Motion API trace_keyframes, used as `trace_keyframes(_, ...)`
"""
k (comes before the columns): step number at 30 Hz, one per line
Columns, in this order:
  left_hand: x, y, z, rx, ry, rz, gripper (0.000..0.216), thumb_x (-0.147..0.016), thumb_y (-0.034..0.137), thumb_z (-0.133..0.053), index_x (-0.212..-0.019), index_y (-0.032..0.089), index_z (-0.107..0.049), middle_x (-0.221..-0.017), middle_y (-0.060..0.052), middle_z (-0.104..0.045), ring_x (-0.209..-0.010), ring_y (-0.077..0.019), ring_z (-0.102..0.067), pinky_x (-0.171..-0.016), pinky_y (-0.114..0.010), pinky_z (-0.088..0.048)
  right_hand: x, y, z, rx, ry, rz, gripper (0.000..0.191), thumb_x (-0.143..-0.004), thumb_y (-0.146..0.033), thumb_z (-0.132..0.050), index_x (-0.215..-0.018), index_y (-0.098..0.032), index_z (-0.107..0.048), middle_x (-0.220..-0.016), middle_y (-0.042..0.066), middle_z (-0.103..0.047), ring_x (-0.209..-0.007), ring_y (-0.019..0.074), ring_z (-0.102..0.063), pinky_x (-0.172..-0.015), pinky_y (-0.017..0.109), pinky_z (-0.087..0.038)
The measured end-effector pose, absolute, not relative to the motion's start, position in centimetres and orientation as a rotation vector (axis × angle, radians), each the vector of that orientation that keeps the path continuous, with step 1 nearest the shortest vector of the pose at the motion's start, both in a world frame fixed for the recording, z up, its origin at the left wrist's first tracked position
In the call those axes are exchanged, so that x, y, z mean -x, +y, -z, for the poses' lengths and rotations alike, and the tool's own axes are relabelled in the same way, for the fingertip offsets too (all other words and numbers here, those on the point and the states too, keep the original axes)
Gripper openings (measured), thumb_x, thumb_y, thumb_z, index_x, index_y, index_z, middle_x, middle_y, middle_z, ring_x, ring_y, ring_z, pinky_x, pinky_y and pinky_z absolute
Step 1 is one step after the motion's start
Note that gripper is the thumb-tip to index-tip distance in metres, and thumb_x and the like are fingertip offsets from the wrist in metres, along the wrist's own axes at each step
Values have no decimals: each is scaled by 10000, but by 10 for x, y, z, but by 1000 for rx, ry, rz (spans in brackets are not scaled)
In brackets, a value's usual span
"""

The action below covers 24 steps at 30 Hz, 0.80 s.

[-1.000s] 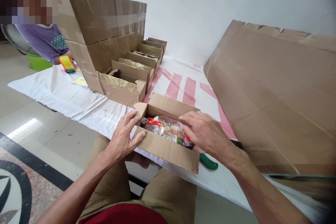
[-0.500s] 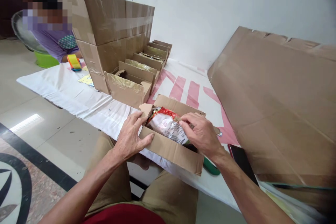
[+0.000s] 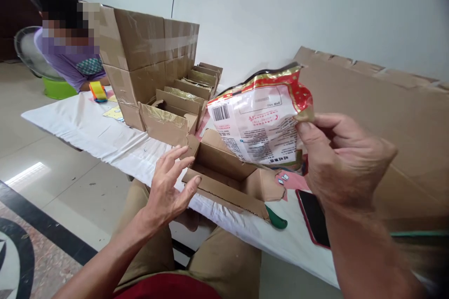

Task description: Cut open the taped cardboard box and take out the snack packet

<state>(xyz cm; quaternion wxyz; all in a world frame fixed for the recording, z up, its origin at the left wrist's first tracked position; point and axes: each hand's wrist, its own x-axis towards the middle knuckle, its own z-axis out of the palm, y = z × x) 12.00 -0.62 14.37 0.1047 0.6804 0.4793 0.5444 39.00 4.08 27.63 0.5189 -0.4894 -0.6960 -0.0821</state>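
Note:
My right hand (image 3: pixel 342 161) grips a white, red and gold printed packet (image 3: pixel 261 121) by its right edge and holds it up in the air, its back with a barcode facing me. Below it an open small cardboard box (image 3: pixel 224 189) lies tilted at the near edge of the low white-covered table (image 3: pixel 87 126), with nothing visible inside it. My left hand (image 3: pixel 166 187) is open with fingers spread, its thumb touching the box's near left flap.
A row of open small boxes (image 3: pixel 175 112) runs back beside a tall taped carton (image 3: pixel 147 60). Large flat cardboard (image 3: pixel 403 140) leans at the right. A dark phone (image 3: pixel 314 217) and a green handle (image 3: pixel 277 219) lie near the box. Another person (image 3: pixel 66 51) sits at far left by a tape dispenser (image 3: pixel 98 91).
My right hand lifted the packet out of the box and raised it to the right. My left hand loosened from the box's flap and spread its fingers. The box tilted.

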Motion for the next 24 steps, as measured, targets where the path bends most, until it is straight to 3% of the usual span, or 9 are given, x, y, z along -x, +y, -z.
trace_keyframes(3,-113,-20,-173,-1436,1095,-1511,434,-914,522,-671,-1206,203,-702,-1282,-155,-722,-1232,-356,-660,-1033,-538,-537,-368,27,-284,977,-1738,511,101,-978,-294,-645,-1035,-307,-727,-997,39,-770,-872,252,-707,-812,447,-560)
trace_keyframes(6,-100,-26,-197,-946,714,-1278,778,-860,801,-532,-1297,171,-664,-1221,-192,-747,-1170,-418,-698,-892,-569,-603,-350,2,-276,680,-1961,697,342,-925,-169,-696,-1205,-366,-677,-1107,5,-784,-981,244,-721,-881,443,-541)
trace_keyframes(8,-92,-29,-206,-814,598,-1239,860,-830,862,-495,-1324,175,-652,-1205,-181,-757,-1199,-431,-688,-915,-584,-602,-341,-18,-258,608,-2144,633,454,-933,-158,-680,-1296,-427,-635,-1160,-35,-785,-1012,222,-726,-926,436,-523)
trace_keyframes(12,-78,-35,-200,-718,593,-1324,700,-809,670,-706,-1313,187,-659,-1121,-126,-795,-1205,-401,-698,-1029,-552,-577,-331,-43,-215,673,-2388,415,525,-986,-165,-539,-1423,-456,-558,-1272,-68,-757,-1110,201,-713,-997,419,-495)
trace_keyframes(15,-71,-36,-187,-684,648,-1362,640,-771,500,-770,-1307,168,-660,-1054,-115,-811,-1144,-401,-728,-1041,-564,-577,-335,-43,-205,441,-2470,348,528,-945,-206,-590,-1434,-405,-565,-1268,-41,-760,-1101,210,-714,-957,398,-511)
trace_keyframes(19,-66,-35,-185,-682,680,-1399,658,-729,446,-783,-1298,139,-662,-1022,-124,-815,-1081,-403,-752,-993,-554,-611,-352,-37,-223,685,-2178,206,572,-887,-289,-697,-1433,-400,-571,-1333,50,-704,-1180,321,-669,-1012,547,-511)
trace_keyframes(22,-69,-38,-192,-741,660,-1403,719,-669,417,-844,-1311,154,-654,-1006,-112,-817,-1044,-404,-764,-938,-534,-637,-359,-29,-236,949,-1927,-215,519,-932,-446,-663,-1433,-345,-575,-1423,97,-631,-1279,348,-617,-1034,563,-537)
trace_keyframes(24,-72,-40,-195,-798,625,-1366,766,-647,416,-868,-1334,160,-644,-1022,-118,-814,-1045,-412,-762,-928,-531,-639,-357,-21,-238,966,-1865,-708,646,-902,-621,-665,-1446,-290,-557,-1400,121,-651,-1247,336,-648,-963,504,-603)
